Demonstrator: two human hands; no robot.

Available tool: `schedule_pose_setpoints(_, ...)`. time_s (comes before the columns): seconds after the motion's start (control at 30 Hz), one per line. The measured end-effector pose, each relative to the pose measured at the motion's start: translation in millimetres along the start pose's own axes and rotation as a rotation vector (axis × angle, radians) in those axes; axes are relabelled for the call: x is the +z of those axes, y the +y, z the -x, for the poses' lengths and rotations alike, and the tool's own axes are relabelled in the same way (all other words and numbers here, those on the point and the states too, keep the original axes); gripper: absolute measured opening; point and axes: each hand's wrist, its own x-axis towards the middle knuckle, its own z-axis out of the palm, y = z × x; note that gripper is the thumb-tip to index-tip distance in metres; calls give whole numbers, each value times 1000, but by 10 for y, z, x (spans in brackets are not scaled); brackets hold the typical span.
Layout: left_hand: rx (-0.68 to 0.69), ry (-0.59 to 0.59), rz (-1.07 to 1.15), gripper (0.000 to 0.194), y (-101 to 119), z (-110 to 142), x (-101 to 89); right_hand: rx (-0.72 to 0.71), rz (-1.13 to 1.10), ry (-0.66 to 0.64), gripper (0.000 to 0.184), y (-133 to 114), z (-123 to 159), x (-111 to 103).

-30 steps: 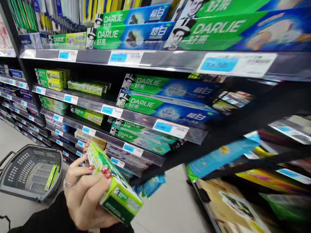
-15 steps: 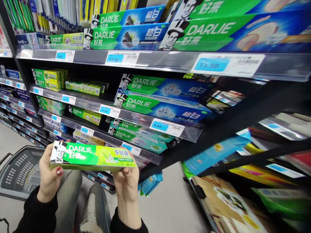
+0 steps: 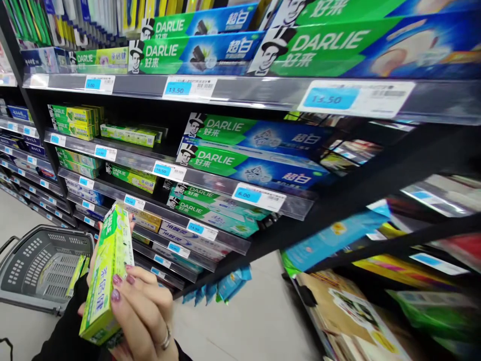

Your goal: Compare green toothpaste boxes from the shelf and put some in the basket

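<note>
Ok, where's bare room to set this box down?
For the held box: bare floor between the blue packets and brown packs; a gap on the middle shelf between the flat green box and DARLIE boxes. Crowded: the upper shelf, packed with boxes.

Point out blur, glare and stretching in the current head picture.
Head view: green package at lower right, blurred; held box, sharper, its large lettering legible; top shelf edge, streaked with bright highlights; upper-right DARLIE boxes, seemingly stretched toward the frame's edge.

Dark shelves (image 3: 259,92) stand beyond the right hand (image 3: 145,311). Pale floor (image 3: 221,321) shows to its right, with another rack (image 3: 398,243) farther that way.
</note>
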Motion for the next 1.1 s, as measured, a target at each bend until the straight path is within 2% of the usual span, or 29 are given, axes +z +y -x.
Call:
schedule_pose_setpoints(0.1,-206,4,437,56,183,22,41,-120,59,-153,21,67,51,-32)
schedule_pose_setpoints(0.17,-240,-9,706,50,244,9,51,-191,42,-211,14,125,184,-46)
schedule_pose_setpoints(0.2,-222,-28,761,49,252,3,48,-222,31,-247,13,150,276,-49)
schedule_pose_setpoints(0.3,-168,-99,743,60,200,-1,12,-277,27,-340,13,189,567,-58)
schedule_pose_setpoints(0.4,-98,-95,651,75,97,13,-34,-208,32,-322,24,175,723,-79)
schedule_pose_setpoints(0.5,-31,-63,569,61,12,16,-70,-158,33,-383,36,154,685,-108)
schedule_pose_setpoints(0.6,-61,-8,558,36,-25,-13,-85,-219,67,-463,42,175,614,-153)
schedule_pose_setpoints(0.67,-42,62,609,33,-33,-42,-82,-122,40,-507,57,204,640,-198)
schedule_pose_setpoints(0.77,34,97,741,43,-44,-82,-63,183,-96,-688,107,217,782,-268)
schedule_pose_setpoints(0.8,72,97,777,45,-47,-91,-50,290,-114,-739,121,206,836,-282)
schedule_pose_setpoints(0.83,116,97,805,47,-49,-98,-33,384,-104,-758,125,189,882,-289)
schedule_pose_setpoints(0.87,159,100,827,48,-49,-102,-11,455,-71,-739,121,171,918,-289)
schedule_pose_setpoints(0.93,210,112,851,49,-39,-100,48,536,17,-633,94,144,951,-276)
schedule_pose_setpoints(1.0,193,129,828,50,-19,-85,112,498,68,-514,70,152,944,-262)
schedule_pose_setpoints(1.1,83,242,666,54,-2,-46,184,356,148,-435,62,225,903,-271)
